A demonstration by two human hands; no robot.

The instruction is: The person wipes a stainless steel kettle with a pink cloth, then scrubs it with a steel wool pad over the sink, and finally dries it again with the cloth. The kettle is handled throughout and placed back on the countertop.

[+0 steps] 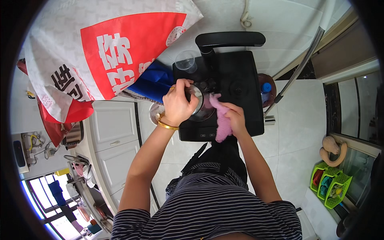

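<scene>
In front of me stands a black countertop appliance (222,126) with a dark spout arm (231,38) above it, like a tea-bar water dispenser. My left hand (179,103) grips a round lid-like piece with a shiny rim (196,100), tilted over the appliance's left side. Much of that piece is hidden by the fingers. Beneath it shows the curved edge of a clear glass vessel (207,115). A fluffy pink cloth (223,124) hangs from my right hand (237,120), its upper end close to the glass.
Behind the glass stands a clear plastic cup (186,61). A large white and red printed bag (135,57) and blue material (156,81) crowd the left. To the right are a blue-capped bottle (265,88) and a slanting metal pole (297,66). Green baskets (330,186) sit farther off.
</scene>
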